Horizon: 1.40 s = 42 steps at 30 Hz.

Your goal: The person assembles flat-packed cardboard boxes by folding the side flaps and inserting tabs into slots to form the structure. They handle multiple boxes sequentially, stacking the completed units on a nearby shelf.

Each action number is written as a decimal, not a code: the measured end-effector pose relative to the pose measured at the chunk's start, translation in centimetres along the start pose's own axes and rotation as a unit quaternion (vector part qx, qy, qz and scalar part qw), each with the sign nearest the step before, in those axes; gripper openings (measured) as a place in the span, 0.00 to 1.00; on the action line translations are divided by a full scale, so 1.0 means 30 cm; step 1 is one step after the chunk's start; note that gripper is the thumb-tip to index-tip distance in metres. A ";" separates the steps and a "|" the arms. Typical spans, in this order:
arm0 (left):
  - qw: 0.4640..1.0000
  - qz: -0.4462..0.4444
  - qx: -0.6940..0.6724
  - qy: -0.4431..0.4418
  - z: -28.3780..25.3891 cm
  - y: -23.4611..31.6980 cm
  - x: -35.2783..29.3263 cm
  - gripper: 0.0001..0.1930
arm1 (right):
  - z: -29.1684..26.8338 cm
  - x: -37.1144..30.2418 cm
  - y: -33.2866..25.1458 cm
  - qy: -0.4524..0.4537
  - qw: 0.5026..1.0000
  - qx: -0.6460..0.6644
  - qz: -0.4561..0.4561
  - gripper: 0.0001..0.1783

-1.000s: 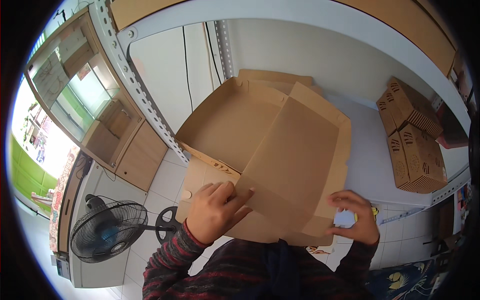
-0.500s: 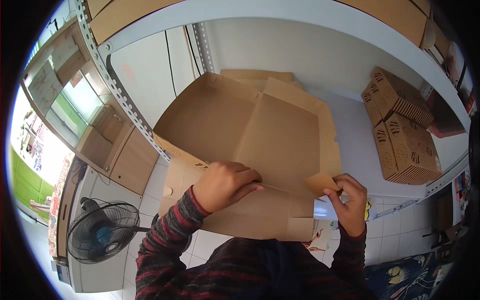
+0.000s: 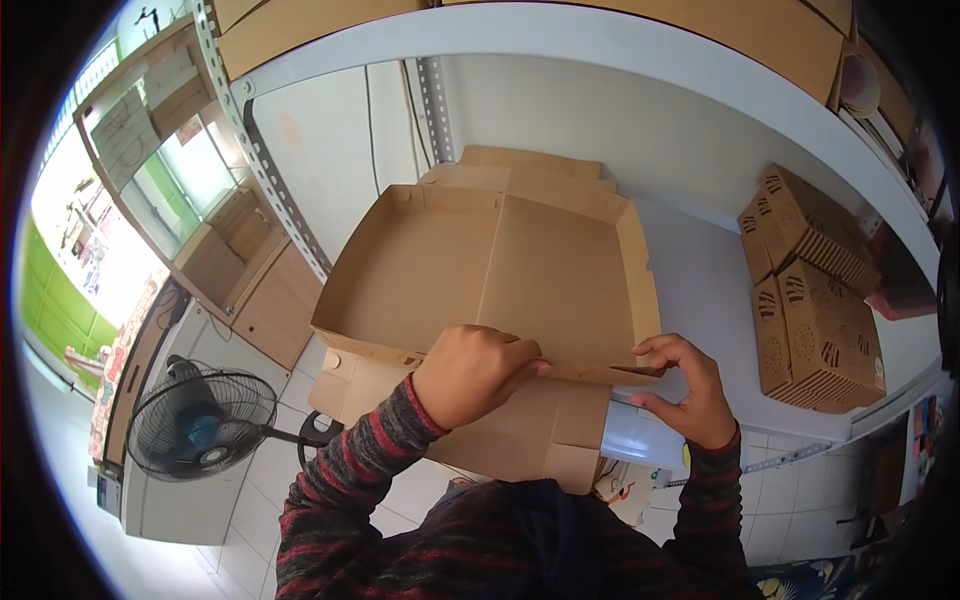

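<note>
A large brown cardboard box (image 3: 560, 270), partly folded, lies before me with its walls raised and a crease across its floor. Its near wall is pinched between the thumb and fingers of my left hand (image 3: 476, 378), near the middle. At the near right corner is my right hand (image 3: 696, 388), its fingertips touching the corner and its thumb held apart below, so that hand is open. A flat cardboard flap (image 3: 500, 435) extends from the near side towards my body. More flat cardboard (image 3: 530, 163) shows behind the far wall.
The box rests on a pale shelf surface (image 3: 690, 290), under a grey metal beam (image 3: 600, 30). Stacks of folded, printed brown boxes (image 3: 825, 330) stand at the right. A black fan (image 3: 200, 420) stands at the left, near a wooden cabinet (image 3: 275, 310).
The near wall now stands up, and the corner flap my right hand held has been folded in at the corner. My right fingers have loosened from it; my left hand still grips the wall.
</note>
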<state>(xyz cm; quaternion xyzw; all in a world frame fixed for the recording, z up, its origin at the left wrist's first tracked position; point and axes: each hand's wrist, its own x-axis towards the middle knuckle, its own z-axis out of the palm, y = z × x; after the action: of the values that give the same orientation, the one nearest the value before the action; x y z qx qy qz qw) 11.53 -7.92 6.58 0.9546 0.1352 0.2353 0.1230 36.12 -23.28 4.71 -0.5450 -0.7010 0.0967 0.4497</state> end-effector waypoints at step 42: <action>0.998 -0.006 -0.036 -0.041 0.125 0.083 0.210 0.04 | 0.220 -0.065 0.079 0.245 0.934 -0.211 -0.151 0.11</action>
<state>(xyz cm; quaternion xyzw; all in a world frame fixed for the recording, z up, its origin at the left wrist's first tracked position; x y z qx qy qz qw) 19.22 -8.88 6.73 0.9574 0.1276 0.2001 0.1644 32.87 -21.69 -1.59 -0.5219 -0.6473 -0.2586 0.4917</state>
